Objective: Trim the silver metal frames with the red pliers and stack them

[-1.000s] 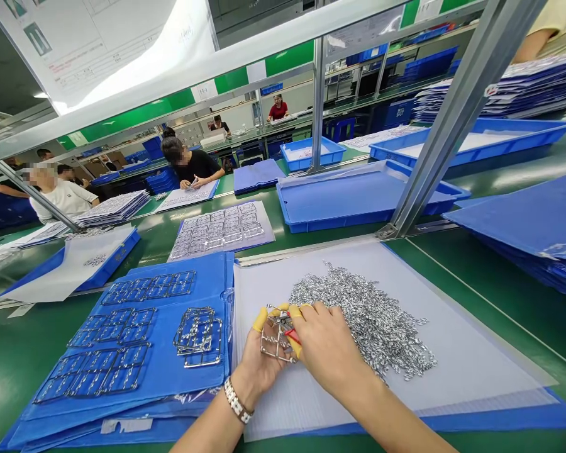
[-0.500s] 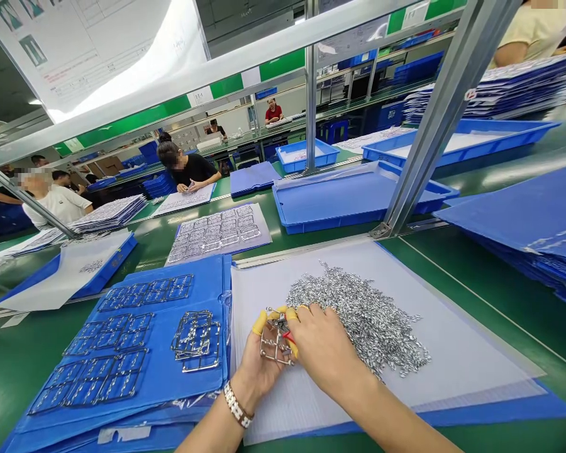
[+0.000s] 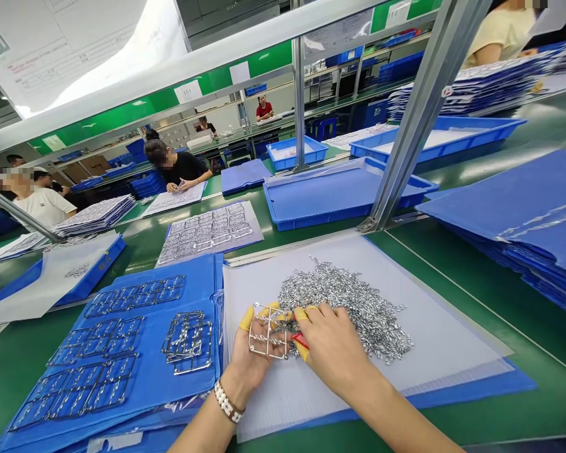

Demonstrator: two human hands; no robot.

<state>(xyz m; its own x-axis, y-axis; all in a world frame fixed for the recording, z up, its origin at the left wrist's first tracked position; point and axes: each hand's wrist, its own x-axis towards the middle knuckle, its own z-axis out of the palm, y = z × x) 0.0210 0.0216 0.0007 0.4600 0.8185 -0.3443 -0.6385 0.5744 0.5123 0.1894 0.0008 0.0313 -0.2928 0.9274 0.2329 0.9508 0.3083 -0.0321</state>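
Observation:
A metallic frame of small parts (image 3: 268,338) rests in my left hand (image 3: 249,362), whose fingers wear yellow finger covers and curl behind it. My right hand (image 3: 332,346), also with yellow covers, grips a red-handled tool (image 3: 300,341) at the frame's right side; the tool's tip is partly hidden by fingers. Just beyond my hands, a pile of small silvery pieces (image 3: 349,302) lies on a white sheet (image 3: 434,333). To the left, rows of similar frames (image 3: 82,390) and a small stack of them (image 3: 188,340) lie on blue sheets (image 3: 155,402).
Behind the pile are a blue tray (image 3: 321,198) and a slanted metal post (image 3: 410,119). Stacked blue sheets (image 3: 514,214) stand at the right. More frames (image 3: 207,233) lie on a board ahead. A person in black (image 3: 183,167) works across the table.
The view has shifted, moving the surroundings slightly left. The frame in my left hand has turned to face the camera more, and my right hand with the tool sits at its right edge.

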